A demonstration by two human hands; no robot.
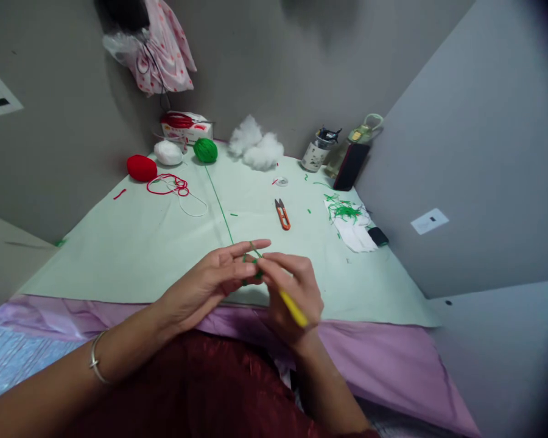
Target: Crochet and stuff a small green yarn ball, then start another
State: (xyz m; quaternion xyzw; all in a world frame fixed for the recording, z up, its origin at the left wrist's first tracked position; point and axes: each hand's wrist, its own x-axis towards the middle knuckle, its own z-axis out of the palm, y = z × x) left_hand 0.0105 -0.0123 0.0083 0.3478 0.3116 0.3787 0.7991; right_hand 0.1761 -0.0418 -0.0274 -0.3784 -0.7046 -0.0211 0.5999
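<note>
My left hand [223, 271] pinches a small piece of green crochet [257, 275] over the near edge of the table. Green yarn [219, 204] passes over its raised index finger and runs back to a green yarn ball [205, 151]. In my right hand [296, 289] is a crochet hook with a yellow handle [293, 308], its tip up against the green piece. Fingers and yarn hide the hook's tip and most of the crochet piece. Orange-handled thread snips [282, 215] lie just beyond my hands.
Red [141, 168] and white yarn balls [168, 153] sit at the back left, beside loose red and white strands. White stuffing [258, 146] lies at the back. A pen cup [316, 153], a bottle [340, 159], a leaning phone [351, 167] and green scraps [346, 211] are on the right.
</note>
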